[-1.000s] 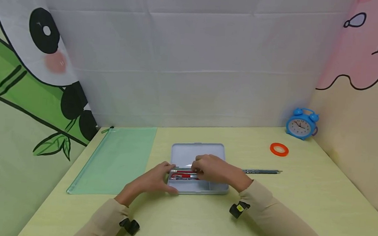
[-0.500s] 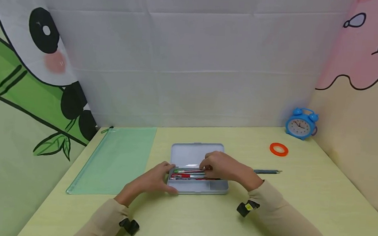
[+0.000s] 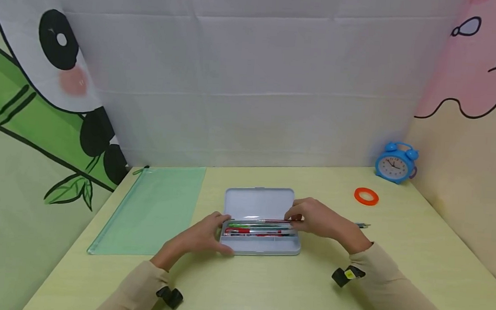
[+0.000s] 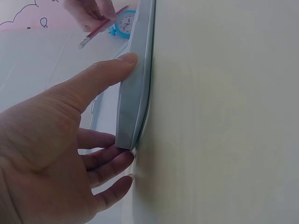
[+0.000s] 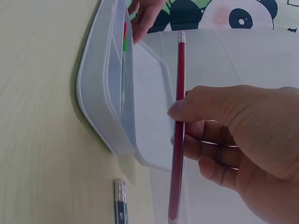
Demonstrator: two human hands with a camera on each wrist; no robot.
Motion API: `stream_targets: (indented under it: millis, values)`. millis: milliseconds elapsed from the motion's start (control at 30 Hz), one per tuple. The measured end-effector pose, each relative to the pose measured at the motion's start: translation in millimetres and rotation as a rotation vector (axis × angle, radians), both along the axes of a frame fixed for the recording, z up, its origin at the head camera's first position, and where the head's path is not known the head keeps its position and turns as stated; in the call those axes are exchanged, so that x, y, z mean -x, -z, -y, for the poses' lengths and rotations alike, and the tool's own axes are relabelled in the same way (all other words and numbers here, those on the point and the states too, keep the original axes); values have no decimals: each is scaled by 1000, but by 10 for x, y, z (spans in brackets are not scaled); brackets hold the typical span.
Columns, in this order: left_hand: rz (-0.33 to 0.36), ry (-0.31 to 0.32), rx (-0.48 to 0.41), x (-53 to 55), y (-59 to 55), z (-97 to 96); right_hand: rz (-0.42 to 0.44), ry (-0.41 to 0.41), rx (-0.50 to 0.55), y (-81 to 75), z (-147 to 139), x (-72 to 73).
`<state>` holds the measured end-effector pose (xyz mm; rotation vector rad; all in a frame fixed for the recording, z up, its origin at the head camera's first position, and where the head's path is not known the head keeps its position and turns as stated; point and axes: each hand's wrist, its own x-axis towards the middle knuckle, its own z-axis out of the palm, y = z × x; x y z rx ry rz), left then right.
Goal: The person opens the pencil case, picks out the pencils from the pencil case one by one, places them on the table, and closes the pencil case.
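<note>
An open pale grey-white pencil case (image 3: 258, 202) lies on the table with its lid folded back. My left hand (image 3: 201, 234) holds its left end, thumb on the front wall (image 4: 131, 100) and fingers at the end. Inside lie several pens and pencils, among them a red-and-clear pen (image 3: 242, 231) and one with a green part (image 5: 124, 45). My right hand (image 3: 322, 220) pinches a dark red pencil (image 5: 180, 74) between thumb and fingers, above the case's right side. This pencil has a silver ferrule and a pale eraser; in the head view, the fingers partly cover it.
Dark pencils (image 3: 362, 225) lie right of the case, mostly hidden by the right hand. A green translucent zip folder (image 3: 157, 211) lies on the left. An orange-red ring (image 3: 366, 196) and a blue alarm clock (image 3: 395, 166) are at the back right.
My right hand has moved right across the case, and the red pencil now shows in its grip above the other pens. My left hand stays at the case's left end.
</note>
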<state>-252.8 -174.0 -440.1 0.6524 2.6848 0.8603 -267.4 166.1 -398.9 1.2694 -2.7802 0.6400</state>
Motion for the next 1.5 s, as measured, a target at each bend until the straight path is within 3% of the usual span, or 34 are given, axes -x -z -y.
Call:
stream_targets:
  millis: [267,467,1100,1500]
  values:
    - [6,-5,-8,13,0,14,100,58,-7,-71,-349,58]
    - [17,-8,-29,15,8,23,98,96,-10,-117,-524,88]
    - [12,16,-83,31,45,27,127,140,-52,-150,-803,91]
    - [22,-3,-125,29,53,40,163,187,-63,-150,-908,83]
